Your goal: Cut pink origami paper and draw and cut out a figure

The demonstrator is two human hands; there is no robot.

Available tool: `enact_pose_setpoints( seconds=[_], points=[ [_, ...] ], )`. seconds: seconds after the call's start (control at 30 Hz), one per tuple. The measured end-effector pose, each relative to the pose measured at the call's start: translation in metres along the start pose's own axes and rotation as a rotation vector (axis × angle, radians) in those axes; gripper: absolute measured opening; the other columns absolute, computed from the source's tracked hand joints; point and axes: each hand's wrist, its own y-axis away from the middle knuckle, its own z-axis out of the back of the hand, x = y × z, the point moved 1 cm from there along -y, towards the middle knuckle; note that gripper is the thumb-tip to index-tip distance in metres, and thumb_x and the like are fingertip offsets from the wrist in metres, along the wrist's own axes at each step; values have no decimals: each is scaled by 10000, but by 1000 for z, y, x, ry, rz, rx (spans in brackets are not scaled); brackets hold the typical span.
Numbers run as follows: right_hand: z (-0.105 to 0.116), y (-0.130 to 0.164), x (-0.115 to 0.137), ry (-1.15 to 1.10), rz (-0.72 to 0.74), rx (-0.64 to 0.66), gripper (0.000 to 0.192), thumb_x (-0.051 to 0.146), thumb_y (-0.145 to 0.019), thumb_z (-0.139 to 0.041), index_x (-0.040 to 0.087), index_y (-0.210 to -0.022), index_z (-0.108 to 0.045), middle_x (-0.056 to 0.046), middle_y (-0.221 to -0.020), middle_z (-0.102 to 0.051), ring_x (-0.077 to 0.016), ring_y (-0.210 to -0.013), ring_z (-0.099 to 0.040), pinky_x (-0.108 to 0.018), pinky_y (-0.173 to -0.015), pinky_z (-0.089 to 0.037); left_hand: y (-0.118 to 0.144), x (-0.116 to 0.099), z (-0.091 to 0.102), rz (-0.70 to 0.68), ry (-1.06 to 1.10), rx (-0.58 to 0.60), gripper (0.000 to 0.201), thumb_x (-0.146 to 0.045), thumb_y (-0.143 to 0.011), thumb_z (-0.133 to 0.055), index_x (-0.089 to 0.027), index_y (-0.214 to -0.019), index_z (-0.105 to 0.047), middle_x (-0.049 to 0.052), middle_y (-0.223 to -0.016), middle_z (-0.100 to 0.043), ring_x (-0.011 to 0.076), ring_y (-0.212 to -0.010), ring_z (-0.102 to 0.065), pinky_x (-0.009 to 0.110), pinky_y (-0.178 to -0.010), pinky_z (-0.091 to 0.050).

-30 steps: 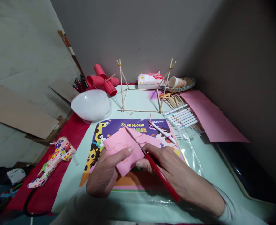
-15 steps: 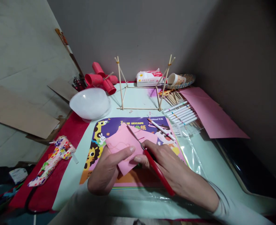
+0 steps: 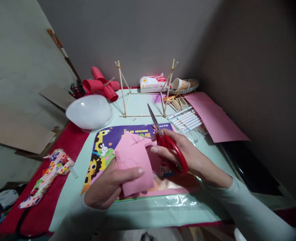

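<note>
Between thumb and fingers, my left hand (image 3: 110,184) grips a piece of pink paper (image 3: 135,164) with a faint curved line drawn on it. My right hand (image 3: 185,150) holds red-handled scissors (image 3: 174,149), blades pointing up and away, apart from the paper. The blades look closed or nearly so. Beneath both hands lies a colourful origami paper pack (image 3: 97,157) with cartoon animals on its cover. More pink paper rests on the pack behind the held piece. The right hand covers much of the pack's right side.
A stick frame (image 3: 123,93) stands at the back. On the left are a white bowl (image 3: 87,112), red paper tubes (image 3: 95,85) and a dotted glue gun (image 3: 50,177). To the right lie white markers (image 3: 188,120), thin sticks (image 3: 179,103) and pink sheets (image 3: 218,117).
The scissors have come away from the paper and turned more upright in my right hand. My left hand has turned the pink paper. The whole view has shifted slightly.
</note>
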Motion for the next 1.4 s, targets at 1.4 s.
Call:
enact_pose_setpoints(
  seconds=[1.4],
  points=[
    [-18, 0, -14, -417, 33, -115, 413, 323, -792, -792, 224, -1047, -482, 36, -785, -617, -95, -600, -549, -211, -528, -439, -4, -1, 18, -225, -253, -178, 198, -323, -788, -785, -207, -918, -691, -8, -809, -647, 136, -747, -574, 230, -694, -446]
  ],
)
